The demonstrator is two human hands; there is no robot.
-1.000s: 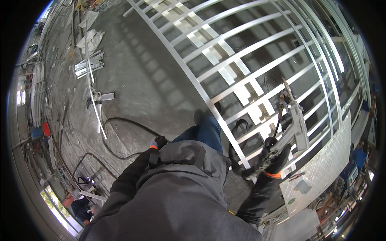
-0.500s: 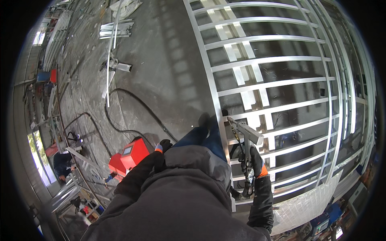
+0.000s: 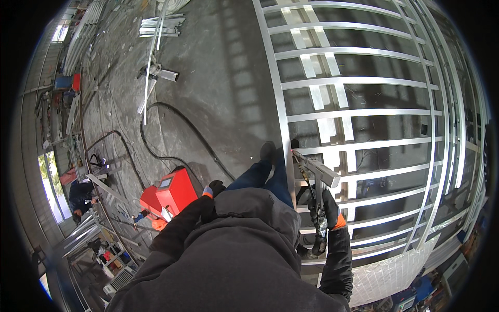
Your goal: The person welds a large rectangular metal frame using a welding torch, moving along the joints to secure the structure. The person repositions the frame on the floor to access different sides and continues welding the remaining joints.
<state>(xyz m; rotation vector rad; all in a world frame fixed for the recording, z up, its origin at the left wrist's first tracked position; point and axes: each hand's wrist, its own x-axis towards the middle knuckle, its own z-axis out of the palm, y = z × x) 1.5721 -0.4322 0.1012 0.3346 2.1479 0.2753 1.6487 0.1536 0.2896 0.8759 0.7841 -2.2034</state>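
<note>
A silver, boxy welding gun (image 3: 321,171) with a dark hose is in my right hand (image 3: 330,209), gloved in black with an orange cuff. The gun's narrow tip points at a joint between a crossbar and the long side rail (image 3: 281,101) of a ladder-like metal frame (image 3: 358,113). Whether the tip touches the metal is too small to tell. My left hand (image 3: 213,189), in a dark glove, is held low beside my thigh, right of a red machine (image 3: 175,192) with a small screen. Its fingers look curled together with nothing visible in them.
A black hose (image 3: 202,148) curves over the concrete floor to the left. Farther off lie metal offcuts (image 3: 162,27) and a long thin bar (image 3: 149,78). Another person (image 3: 80,200) bends at the far left. A pale sheet (image 3: 392,273) lies at the lower right.
The view has shifted slightly, so the frame and floor things sit farther right. The welding gun stays in my right hand at nearly the same spot. My left hand has hardly moved.
</note>
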